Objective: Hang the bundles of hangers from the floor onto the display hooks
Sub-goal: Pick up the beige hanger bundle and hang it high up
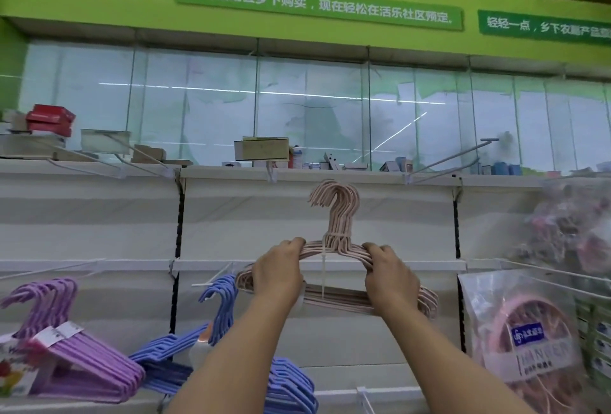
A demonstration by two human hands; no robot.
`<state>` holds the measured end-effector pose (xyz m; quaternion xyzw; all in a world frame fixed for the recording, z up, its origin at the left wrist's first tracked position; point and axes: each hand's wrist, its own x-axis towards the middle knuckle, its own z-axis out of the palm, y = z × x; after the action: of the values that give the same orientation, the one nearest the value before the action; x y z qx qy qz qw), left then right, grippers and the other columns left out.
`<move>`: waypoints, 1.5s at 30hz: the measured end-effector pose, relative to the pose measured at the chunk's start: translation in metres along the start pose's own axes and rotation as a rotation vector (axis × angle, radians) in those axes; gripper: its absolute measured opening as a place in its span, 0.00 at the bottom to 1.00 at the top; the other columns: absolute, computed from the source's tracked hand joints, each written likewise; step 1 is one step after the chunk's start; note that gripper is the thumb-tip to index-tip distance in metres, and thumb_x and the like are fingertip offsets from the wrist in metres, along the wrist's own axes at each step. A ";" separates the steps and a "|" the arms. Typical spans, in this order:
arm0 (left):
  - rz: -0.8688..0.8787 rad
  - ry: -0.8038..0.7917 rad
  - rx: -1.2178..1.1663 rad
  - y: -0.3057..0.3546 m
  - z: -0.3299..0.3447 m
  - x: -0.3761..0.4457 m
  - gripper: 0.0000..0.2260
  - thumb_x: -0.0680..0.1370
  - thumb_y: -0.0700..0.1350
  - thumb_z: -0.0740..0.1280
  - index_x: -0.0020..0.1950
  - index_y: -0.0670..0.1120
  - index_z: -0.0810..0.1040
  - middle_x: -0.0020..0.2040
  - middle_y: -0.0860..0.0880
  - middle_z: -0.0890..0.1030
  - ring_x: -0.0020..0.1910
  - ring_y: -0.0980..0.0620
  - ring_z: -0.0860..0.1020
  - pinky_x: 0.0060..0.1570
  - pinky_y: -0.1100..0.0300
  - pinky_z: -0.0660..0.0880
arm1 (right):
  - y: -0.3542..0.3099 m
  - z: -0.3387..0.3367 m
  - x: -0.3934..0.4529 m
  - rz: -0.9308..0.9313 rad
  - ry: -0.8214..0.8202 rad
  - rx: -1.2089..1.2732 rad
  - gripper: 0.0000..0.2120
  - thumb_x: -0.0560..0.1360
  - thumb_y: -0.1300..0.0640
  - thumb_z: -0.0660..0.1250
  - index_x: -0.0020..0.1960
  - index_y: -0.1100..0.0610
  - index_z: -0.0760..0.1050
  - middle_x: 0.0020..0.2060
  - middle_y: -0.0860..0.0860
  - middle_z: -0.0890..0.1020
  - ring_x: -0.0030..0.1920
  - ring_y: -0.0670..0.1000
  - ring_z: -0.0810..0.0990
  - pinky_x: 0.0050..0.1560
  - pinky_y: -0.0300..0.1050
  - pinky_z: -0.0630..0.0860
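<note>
Both hands raised before a white display panel [251, 215]. Left hand [279, 269] and right hand [390, 276] each grip one shoulder of a pink hanger bundle [337, 248], fingers curled over the top, thumbs hidden behind. The bundle is upright, hooks up, bound at the neck by a white tie with a tail hanging down; its hooks sit just below an upper display hook [271, 175] and are not on it. Lower left, a purple hanger bundle [79, 357] and a blue hanger bundle [228, 308] hang from pegs. At right, a clear plastic bag [515, 341] holds pink round hangers with a label. Small boxes [49, 119] sit along the top shelf [330, 170].
</note>
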<state>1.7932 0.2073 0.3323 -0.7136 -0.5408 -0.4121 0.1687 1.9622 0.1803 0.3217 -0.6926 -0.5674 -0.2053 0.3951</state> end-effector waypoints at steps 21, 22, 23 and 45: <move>-0.080 0.055 0.129 -0.053 0.001 0.092 0.21 0.74 0.32 0.59 0.61 0.52 0.72 0.54 0.47 0.80 0.52 0.44 0.78 0.42 0.55 0.71 | -0.062 0.048 0.082 -0.056 0.030 0.108 0.16 0.78 0.62 0.57 0.62 0.50 0.72 0.54 0.53 0.77 0.52 0.58 0.78 0.42 0.44 0.66; -0.079 0.049 0.126 -0.057 0.002 0.097 0.21 0.74 0.32 0.59 0.61 0.52 0.72 0.55 0.47 0.79 0.52 0.43 0.78 0.42 0.55 0.71 | -0.066 0.051 0.085 -0.057 0.034 0.110 0.15 0.79 0.62 0.57 0.62 0.49 0.72 0.54 0.53 0.77 0.52 0.58 0.78 0.42 0.44 0.66; -0.077 0.046 0.120 -0.061 0.002 0.101 0.21 0.74 0.32 0.59 0.61 0.52 0.72 0.55 0.47 0.79 0.53 0.43 0.78 0.42 0.55 0.71 | -0.068 0.054 0.088 -0.056 0.038 0.110 0.15 0.79 0.61 0.57 0.62 0.49 0.72 0.54 0.52 0.77 0.52 0.58 0.78 0.42 0.44 0.66; 0.073 0.291 0.227 -0.121 0.008 0.136 0.23 0.75 0.33 0.58 0.67 0.52 0.71 0.57 0.50 0.79 0.54 0.46 0.77 0.44 0.56 0.70 | -0.123 0.107 0.107 -0.017 0.062 0.317 0.17 0.79 0.62 0.57 0.65 0.49 0.70 0.56 0.53 0.76 0.53 0.58 0.77 0.45 0.46 0.70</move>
<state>1.6963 0.3423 0.4077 -0.6423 -0.5273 -0.4408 0.3393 1.8568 0.3359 0.3740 -0.6102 -0.5860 -0.1379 0.5150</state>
